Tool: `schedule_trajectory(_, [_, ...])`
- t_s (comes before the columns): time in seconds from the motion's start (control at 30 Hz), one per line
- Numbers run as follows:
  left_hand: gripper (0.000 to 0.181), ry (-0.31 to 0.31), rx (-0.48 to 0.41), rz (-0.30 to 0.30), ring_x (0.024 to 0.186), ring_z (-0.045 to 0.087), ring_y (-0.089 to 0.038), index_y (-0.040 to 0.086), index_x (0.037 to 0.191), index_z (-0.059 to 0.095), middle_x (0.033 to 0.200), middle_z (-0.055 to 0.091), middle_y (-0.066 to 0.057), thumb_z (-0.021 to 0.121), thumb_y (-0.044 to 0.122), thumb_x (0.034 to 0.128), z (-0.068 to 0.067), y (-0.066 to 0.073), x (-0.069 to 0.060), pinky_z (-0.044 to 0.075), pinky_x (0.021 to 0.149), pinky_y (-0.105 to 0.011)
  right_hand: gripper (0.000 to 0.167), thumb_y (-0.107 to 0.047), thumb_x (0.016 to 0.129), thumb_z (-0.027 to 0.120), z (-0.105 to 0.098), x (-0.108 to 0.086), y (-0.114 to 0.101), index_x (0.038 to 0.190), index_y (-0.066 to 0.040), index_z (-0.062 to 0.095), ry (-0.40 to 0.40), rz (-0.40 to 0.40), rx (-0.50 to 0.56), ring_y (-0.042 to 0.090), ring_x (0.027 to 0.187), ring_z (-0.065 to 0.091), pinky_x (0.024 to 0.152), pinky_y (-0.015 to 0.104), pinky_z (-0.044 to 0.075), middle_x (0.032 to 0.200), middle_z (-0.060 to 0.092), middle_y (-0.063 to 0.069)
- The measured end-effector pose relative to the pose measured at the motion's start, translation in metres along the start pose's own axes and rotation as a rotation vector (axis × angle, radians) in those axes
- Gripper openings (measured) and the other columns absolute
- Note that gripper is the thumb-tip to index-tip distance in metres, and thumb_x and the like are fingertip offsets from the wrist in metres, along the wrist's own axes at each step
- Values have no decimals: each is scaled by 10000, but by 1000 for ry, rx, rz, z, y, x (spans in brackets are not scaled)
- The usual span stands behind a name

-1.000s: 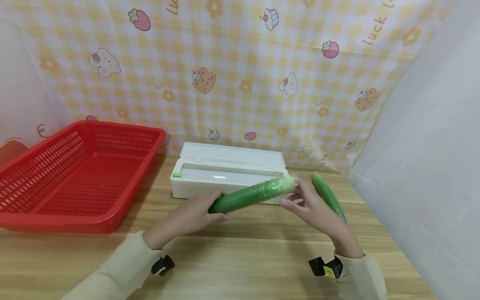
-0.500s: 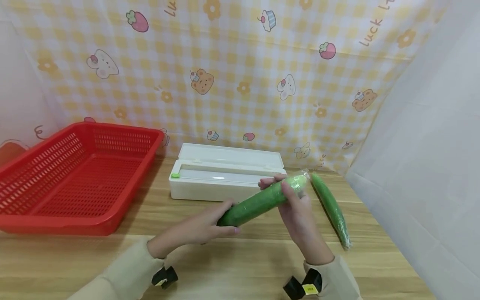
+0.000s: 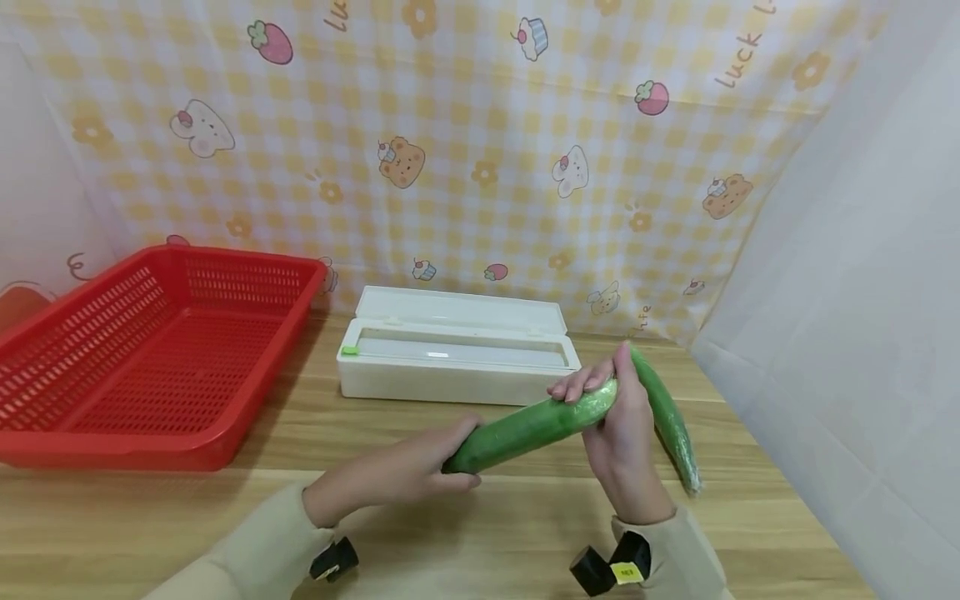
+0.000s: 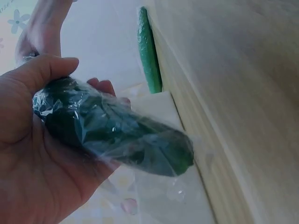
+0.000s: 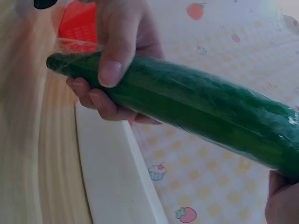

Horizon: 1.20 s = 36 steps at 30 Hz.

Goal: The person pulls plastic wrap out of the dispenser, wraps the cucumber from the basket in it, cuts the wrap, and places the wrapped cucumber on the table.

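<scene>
In the head view a green cucumber [image 3: 525,435] wrapped in clear film is held slantwise above the table between both hands. My left hand [image 3: 405,467] grips its lower left end, thumb on the near side and fingers beyond. At its upper right end, my right hand [image 3: 628,442] holds it, fingers bent over the top and the tip partly hidden by the palm. Film lies wrinkled around the cucumber [image 4: 112,126] in the left wrist view. A second film-wrapped cucumber [image 3: 669,421] lies on the table just right of my right hand.
Behind the hands stands a white cling-film dispenser box [image 3: 450,385] with its lid [image 3: 461,310] raised and a green slider [image 3: 350,351]. A red slotted basket [image 3: 217,442] occupies the left of the wooden table [image 3: 465,550]. A patterned cloth [image 3: 450,100] hangs at the back.
My right hand has turned and closed over the cucumber's right end, after reaching at its filmed tip. The cucumber has shifted slightly right and nearer. My left hand keeps its grip.
</scene>
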<state>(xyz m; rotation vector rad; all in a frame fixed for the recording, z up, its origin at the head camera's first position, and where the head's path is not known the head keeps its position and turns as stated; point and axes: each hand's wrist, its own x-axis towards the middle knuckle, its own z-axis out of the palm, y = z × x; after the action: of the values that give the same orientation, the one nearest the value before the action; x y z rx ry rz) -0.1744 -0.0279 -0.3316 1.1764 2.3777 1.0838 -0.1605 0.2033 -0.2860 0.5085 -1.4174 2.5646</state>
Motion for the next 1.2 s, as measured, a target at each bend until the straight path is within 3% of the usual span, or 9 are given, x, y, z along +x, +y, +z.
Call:
schedule_trajectory(0.17, [400,63,108,-63,834,493,-112,181,1261,368,951,497,33,569,194,915,-5,4,-3,431,710,-269,455,-400,1007,243,-1,1,-2,838,-77,514,19,75,-113,207,763,705,790,337,543,674,698,34])
schedule_trajectory(0.27, [377,134,260,-83,838,495,-119,155,1237,392,955,505,26,579,177,910,-10,6,-4,447,726,-298,325,-296,1030,260,0,3,-3,1175,-44,404,59,112,-162,208,865,699,823,342,532,982,715,64])
schedule_trajectory(0.37, [371,212,433,-72,841,498,-129,116,1202,429,968,525,11,617,149,883,-14,9,-4,462,746,-318,354,-67,1009,237,2,5,-4,1361,-63,203,95,152,-141,241,1026,648,879,382,501,1351,509,73])
schedule_trajectory(0.57, [316,377,766,48,698,460,-133,110,1046,484,833,494,3,642,44,780,-15,7,-4,417,617,-250,406,136,891,173,2,7,-1,1214,-94,262,228,194,-82,308,1199,509,939,456,454,1416,286,93])
schedule_trajectory(0.73, [336,396,810,71,692,460,-141,113,1057,484,840,497,-3,652,50,772,-14,6,-6,410,603,-249,291,100,922,193,-3,7,0,1092,-99,322,254,204,-166,248,1150,543,926,448,467,1324,364,92])
schedule_trajectory(0.83, [367,414,810,57,724,486,-156,114,1077,487,870,524,-13,678,63,767,-16,4,-7,435,627,-272,226,-139,1021,248,-8,7,-6,1225,-78,324,139,279,-388,247,1204,489,1053,521,327,1357,381,117])
schedule_trajectory(0.97, [389,455,859,17,753,500,-177,135,1091,497,872,526,-16,704,86,765,-21,1,-8,445,668,-296,560,-452,992,322,-19,5,-20,1415,-95,235,-150,352,-886,276,1237,423,1044,585,261,1421,361,114])
schedule_trajectory(1.1, [397,476,902,-11,737,464,-177,163,1101,511,837,481,-10,707,93,763,-24,1,-8,380,630,-266,710,-386,907,572,-27,2,-30,1444,-94,211,-414,386,-1234,274,1133,488,898,420,457,1400,386,154])
schedule_trajectory(1.2, [386,488,925,14,726,446,-176,183,1081,510,816,458,-4,703,90,760,-25,2,-7,347,611,-255,710,-249,830,696,-24,1,-26,1401,-66,315,-491,377,-1358,220,1006,559,808,349,490,1268,511,167])
